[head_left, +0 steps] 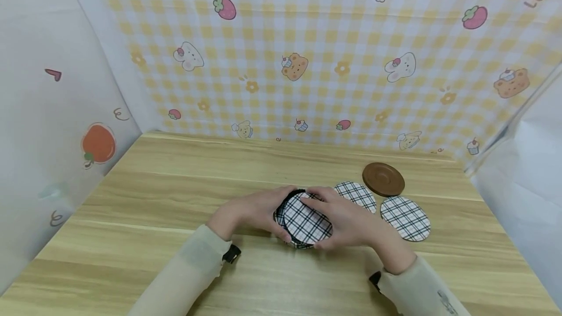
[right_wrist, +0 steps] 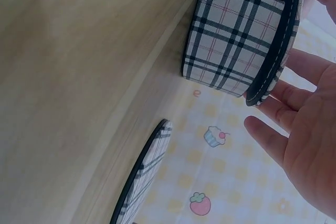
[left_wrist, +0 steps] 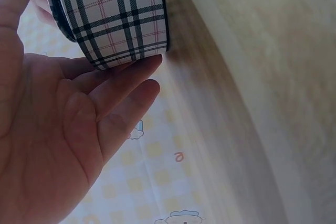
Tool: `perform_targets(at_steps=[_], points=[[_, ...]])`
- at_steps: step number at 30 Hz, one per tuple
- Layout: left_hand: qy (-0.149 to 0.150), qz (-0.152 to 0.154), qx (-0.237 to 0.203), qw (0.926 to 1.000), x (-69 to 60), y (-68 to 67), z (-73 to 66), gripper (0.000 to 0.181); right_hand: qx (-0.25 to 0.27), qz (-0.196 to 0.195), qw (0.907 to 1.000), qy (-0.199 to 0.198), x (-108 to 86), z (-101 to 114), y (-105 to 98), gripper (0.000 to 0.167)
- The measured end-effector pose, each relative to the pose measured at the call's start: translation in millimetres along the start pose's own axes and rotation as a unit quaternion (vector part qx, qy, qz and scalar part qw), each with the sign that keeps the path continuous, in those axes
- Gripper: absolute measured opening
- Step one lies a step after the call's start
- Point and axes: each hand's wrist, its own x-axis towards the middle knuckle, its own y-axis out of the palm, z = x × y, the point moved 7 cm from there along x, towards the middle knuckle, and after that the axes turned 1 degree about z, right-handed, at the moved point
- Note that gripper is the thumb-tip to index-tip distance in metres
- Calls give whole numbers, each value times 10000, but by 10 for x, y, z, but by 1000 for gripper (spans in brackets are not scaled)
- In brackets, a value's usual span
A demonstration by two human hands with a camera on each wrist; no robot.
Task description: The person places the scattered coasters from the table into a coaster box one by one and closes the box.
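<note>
A round plaid coaster [head_left: 306, 221] lies at a slight tilt over the top of a round plaid coaster holder [left_wrist: 121, 19] that stands on the table. My right hand [head_left: 353, 221] grips the coaster by its edge, thumb and fingers on opposite sides. In the right wrist view the coaster's dark stitched underside [right_wrist: 273, 51] shows against the holder's rim. Around the holder's left side curl the thumb and fingers of my left hand [head_left: 261, 211], steadying it. The holder's inside is mostly hidden by the coaster.
Right of the holder, two more plaid coasters lie on the table: one partly behind my right hand [head_left: 357, 195], the other farther right [head_left: 406, 218]. A brown round disc [head_left: 383, 179] lies behind them. A yellow checked cloth [head_left: 325, 96] hangs along the table's back edge.
</note>
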Motion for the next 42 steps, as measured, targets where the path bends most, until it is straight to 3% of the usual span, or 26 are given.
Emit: perform_targets(at_steps=[13, 29, 42], points=[[-17, 1, -15, 10000, 1, 11, 10, 105, 139, 382, 9991, 155, 109, 3, 61, 93], [-2, 32, 27, 10000, 8, 1, 5, 106, -3, 283, 9996, 73, 193, 6, 65, 95], [-7, 41, 65, 10000, 7, 1, -6, 106, 97, 151, 9998, -1, 130, -42, 65, 88]])
